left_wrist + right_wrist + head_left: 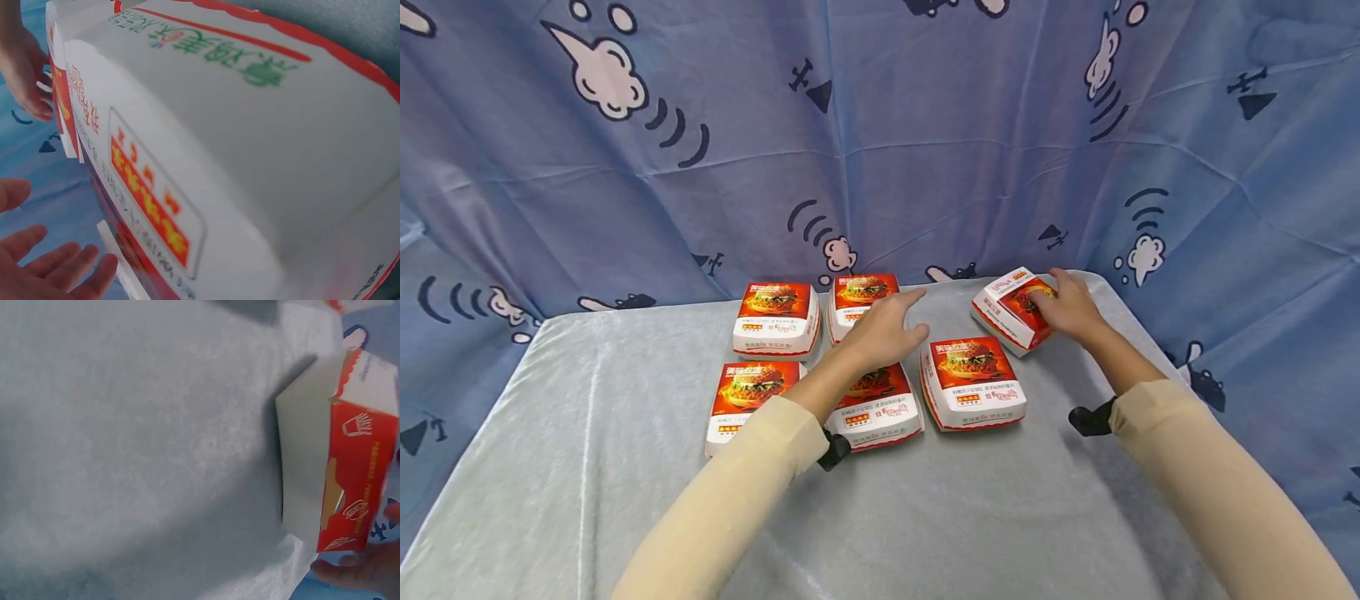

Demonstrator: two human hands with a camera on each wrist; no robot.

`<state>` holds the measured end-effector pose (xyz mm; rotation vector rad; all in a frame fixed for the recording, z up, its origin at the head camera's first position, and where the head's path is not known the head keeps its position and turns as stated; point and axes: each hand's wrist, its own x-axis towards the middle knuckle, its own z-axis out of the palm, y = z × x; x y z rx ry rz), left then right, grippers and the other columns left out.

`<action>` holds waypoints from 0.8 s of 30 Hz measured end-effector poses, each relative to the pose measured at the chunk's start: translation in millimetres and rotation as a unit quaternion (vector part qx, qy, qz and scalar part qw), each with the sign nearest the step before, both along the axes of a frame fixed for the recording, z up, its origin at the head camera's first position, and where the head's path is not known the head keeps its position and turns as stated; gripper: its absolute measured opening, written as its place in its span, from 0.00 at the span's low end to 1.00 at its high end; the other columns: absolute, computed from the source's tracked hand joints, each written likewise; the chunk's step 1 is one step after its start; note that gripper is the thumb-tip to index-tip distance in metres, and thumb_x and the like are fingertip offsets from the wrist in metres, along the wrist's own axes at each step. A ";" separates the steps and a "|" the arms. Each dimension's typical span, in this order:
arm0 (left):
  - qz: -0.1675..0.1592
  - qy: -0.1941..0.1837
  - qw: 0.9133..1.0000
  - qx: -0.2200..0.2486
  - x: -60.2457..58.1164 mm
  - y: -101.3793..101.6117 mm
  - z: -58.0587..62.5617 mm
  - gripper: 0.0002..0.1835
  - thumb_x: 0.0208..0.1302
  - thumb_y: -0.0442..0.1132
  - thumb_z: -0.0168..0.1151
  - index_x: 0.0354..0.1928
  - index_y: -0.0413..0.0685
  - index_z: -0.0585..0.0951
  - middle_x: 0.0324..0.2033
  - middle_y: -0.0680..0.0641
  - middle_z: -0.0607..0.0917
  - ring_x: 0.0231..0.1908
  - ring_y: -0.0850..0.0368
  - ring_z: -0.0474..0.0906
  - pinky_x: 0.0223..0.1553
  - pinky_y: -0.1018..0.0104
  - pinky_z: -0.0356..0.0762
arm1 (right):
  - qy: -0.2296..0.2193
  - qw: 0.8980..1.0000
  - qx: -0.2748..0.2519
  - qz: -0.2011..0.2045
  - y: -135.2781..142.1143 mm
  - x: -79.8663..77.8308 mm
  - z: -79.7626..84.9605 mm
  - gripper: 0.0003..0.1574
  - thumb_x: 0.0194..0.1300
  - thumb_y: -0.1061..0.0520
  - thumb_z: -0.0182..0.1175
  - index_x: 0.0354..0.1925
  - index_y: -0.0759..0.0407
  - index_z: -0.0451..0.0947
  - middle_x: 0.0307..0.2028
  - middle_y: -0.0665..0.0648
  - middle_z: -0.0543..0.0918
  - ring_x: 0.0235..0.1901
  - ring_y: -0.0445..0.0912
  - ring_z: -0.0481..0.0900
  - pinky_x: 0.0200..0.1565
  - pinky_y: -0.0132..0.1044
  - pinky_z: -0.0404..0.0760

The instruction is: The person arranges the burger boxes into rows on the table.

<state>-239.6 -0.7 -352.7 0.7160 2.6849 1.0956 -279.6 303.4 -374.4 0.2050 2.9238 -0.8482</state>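
At the back right of the table, my right hand (pixel 1071 308) grips the right end of a red and white hamburger box (pixel 1011 312), which sits at an angle. In the right wrist view, fingertips show by the red end of that box (pixel 359 478). My left hand (pixel 887 329), its fingers extended and apart, is over the middle boxes and holds nothing. Partly behind it is the back middle hamburger box (pixel 863 289); the front middle box (pixel 880 419) lies below the wrist. A further hamburger box (pixel 976 385) stands between the two hands.
Two more hamburger boxes stand on the left, one at the back (pixel 775 321) and one in front (pixel 748 392), partly covered by the left sleeve. A grey cloth covers the table (pixel 1000 517). A blue patterned curtain (pixel 925 125) hangs behind it.
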 end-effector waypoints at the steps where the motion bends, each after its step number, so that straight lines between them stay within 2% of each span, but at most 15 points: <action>1: -0.001 0.000 1.000 0.000 -0.2 0.6 0.1 0.32 0.69 0.40 0.56 0.74 0.46 0.64 0.71 0.47 0.69 0.72 0.55 0.60 0.71 0.61 0.59 | -0.005 1.000 -0.009 -0.004 1.2 1.3 1.0 0.43 0.75 0.52 0.42 0.74 0.76 0.41 0.71 0.80 0.48 0.70 0.72 0.49 0.67 0.67 0.56; 9: -0.003 -0.004 1.000 -0.001 -1.8 4.7 -0.9 0.32 0.69 0.41 0.55 0.74 0.47 0.65 0.71 0.48 0.68 0.71 0.55 0.61 0.70 0.60 0.60 | -0.031 0.998 -0.051 -0.006 3.0 5.3 3.3 0.42 0.75 0.53 0.41 0.75 0.75 0.40 0.70 0.81 0.51 0.67 0.70 0.57 0.66 0.64 0.62; 17: -0.001 -0.008 1.000 -0.001 -3.1 8.0 0.3 0.32 0.69 0.41 0.56 0.74 0.47 0.65 0.71 0.48 0.69 0.69 0.55 0.65 0.67 0.58 0.65 | -0.034 0.998 -0.043 0.023 -6.3 1.6 2.5 0.42 0.76 0.51 0.43 0.74 0.76 0.44 0.69 0.80 0.55 0.64 0.69 0.61 0.65 0.62 0.65; 24: -0.011 -0.025 1.000 0.009 -5.3 11.4 1.3 0.32 0.70 0.40 0.57 0.75 0.45 0.64 0.71 0.47 0.68 0.71 0.53 0.62 0.70 0.58 0.61 | -0.040 0.997 -0.044 0.044 -12.6 -3.5 0.2 0.41 0.77 0.49 0.43 0.74 0.75 0.46 0.68 0.78 0.58 0.62 0.67 0.63 0.65 0.60 0.67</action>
